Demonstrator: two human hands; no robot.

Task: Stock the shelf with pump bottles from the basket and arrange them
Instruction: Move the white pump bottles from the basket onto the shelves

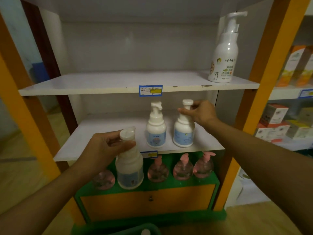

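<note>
My left hand (105,146) grips the neck of a white pump bottle (129,168) and holds it in the air in front of the middle shelf (94,136). On that shelf stand two more white pump bottles with blue labels. My right hand (199,112) pinches the pump neck of the right one (183,131). The other bottle (156,128) stands free just left of it. A taller white pump bottle (223,53) stands at the right end of the upper shelf (101,83). The green basket (135,229) shows at the bottom edge, with a white cap inside.
Several pink pump bottles (183,168) stand in a row on the green and orange cabinet (149,199) under the middle shelf. Orange uprights (265,78) frame the unit. Boxes fill a neighbouring shelf (279,126) on the right. The left part of both white shelves is bare.
</note>
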